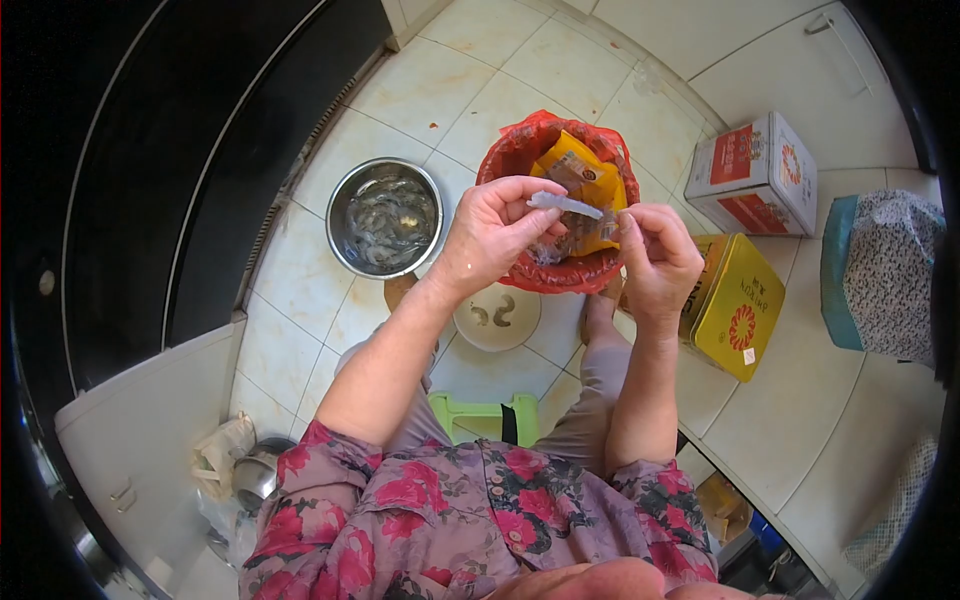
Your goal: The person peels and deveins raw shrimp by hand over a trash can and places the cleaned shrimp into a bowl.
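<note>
My left hand (pixel 492 232) pinches a pale, peeled shrimp (pixel 566 205) between thumb and fingers. At the shrimp's right end, the fingertips of my right hand (pixel 660 256) are pressed together on a thin, translucent bit, perhaps shell. Both hands are above a bin lined with a red bag (pixel 500 160), which holds a yellow wrapper (pixel 590 172) and other waste. To the left stands a steel bowl (pixel 336 230) of grey, unpeeled shrimp (pixel 388 225). A white bowl (pixel 498 337) with a few peeled shrimp sits below my hands, between my legs.
A green stool (pixel 458 410) is beneath me. On the right are a white and red box (pixel 745 170), a yellow tin (pixel 745 310) and a patterned bag (pixel 885 275). Plastic bags (pixel 222 455) and a metal pot (pixel 255 477) lie at the lower left.
</note>
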A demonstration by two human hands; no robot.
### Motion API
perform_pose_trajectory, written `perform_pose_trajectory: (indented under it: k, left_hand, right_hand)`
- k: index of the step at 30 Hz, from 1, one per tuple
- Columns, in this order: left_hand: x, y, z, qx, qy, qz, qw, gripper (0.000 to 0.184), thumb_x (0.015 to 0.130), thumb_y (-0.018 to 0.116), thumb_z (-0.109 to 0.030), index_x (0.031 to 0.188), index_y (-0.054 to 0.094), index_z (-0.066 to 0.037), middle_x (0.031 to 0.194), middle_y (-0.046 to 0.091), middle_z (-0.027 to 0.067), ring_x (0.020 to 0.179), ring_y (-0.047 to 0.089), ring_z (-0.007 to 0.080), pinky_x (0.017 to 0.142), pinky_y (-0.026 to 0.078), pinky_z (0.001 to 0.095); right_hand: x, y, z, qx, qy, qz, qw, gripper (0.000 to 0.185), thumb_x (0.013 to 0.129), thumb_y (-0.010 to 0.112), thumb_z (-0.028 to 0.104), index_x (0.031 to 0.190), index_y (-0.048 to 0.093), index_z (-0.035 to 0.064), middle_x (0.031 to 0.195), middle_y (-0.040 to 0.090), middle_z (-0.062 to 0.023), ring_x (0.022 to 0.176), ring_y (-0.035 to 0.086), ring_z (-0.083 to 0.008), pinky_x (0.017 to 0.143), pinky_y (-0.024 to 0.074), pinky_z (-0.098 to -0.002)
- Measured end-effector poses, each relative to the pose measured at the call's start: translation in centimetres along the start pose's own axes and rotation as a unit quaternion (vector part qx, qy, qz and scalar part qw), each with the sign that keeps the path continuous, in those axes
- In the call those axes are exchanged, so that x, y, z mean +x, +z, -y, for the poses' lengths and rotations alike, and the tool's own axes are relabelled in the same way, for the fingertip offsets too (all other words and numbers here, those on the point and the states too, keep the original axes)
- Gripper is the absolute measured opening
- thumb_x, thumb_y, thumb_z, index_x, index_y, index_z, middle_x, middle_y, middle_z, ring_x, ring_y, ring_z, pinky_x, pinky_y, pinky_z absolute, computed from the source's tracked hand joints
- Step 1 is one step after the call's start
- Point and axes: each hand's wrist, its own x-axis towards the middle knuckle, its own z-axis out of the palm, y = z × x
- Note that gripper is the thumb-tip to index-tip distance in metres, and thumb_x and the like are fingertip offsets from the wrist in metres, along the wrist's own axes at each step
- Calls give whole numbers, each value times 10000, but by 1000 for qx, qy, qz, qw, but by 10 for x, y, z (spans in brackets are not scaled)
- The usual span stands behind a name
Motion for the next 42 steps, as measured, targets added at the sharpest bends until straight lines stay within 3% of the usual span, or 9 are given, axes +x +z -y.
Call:
perform_pose_trajectory:
  k: [6,8,12,15,17,20,25,29,42]
  left_hand:
    - [4,0,0,-47,-10,-22,999,217,920,610,-69,1125,624,1,942,672,51,796,661,110,728,563,247]
    - [4,0,1,-54,-14,-23,998,219,920,611,-72,1126,624,3,934,671,49,792,660,108,722,562,245]
    - [5,2,2,-49,-13,-11,999,222,918,613,-67,1131,628,-8,927,667,41,778,655,101,712,557,233]
    - [3,5,2,-31,-8,-5,999,229,915,611,-53,1141,628,-18,920,667,39,777,653,95,716,555,229]
    - [2,6,2,-19,-1,-2,1000,235,914,608,-43,1147,626,-23,915,669,38,780,652,91,724,554,229]
    - [2,10,3,26,3,-8,1000,239,907,597,-13,1144,629,-15,932,656,30,794,648,84,748,549,228]
    - [3,8,5,187,76,8,979,224,892,593,11,1110,643,10,972,620,21,827,639,78,771,530,211]
    - [2,7,7,217,88,20,972,216,890,599,8,1101,646,9,958,624,21,830,635,79,763,530,214]
    - [5,-1,0,-95,-57,-11,994,179,951,583,-147,1054,635,-9,862,665,52,733,655,114,685,564,248]
  right_hand:
    - [1,3,-2,-101,29,-10,994,52,829,649,-57,863,637,-20,841,639,-48,673,592,-77,596,476,-203]
    - [1,11,2,71,115,-78,988,50,854,634,-39,893,650,-12,824,631,-21,666,575,-58,574,463,-199]
    - [0,4,1,70,129,-65,987,58,871,619,-27,909,659,-8,812,619,5,652,549,-41,557,447,-194]
    - [0,2,-8,4,110,-52,993,83,865,622,-29,933,665,-11,794,615,-4,650,542,-44,558,445,-196]
    - [3,3,-4,-95,-35,-34,994,127,835,642,-39,953,673,-1,797,616,-26,643,549,-62,565,453,-208]
    - [3,11,7,-154,-82,5,985,182,796,669,-45,966,679,18,816,613,-45,643,563,-87,567,454,-215]
    - [1,18,8,-176,-94,71,977,196,760,702,-6,950,673,28,836,617,-91,666,617,-214,579,513,-313]
    - [1,19,3,-194,-115,81,971,159,759,694,-11,910,658,25,814,614,-90,659,614,-215,575,514,-319]
    - [1,4,-10,-139,-9,-5,990,59,799,650,-20,848,644,11,711,553,-27,542,455,-80,505,374,-232]
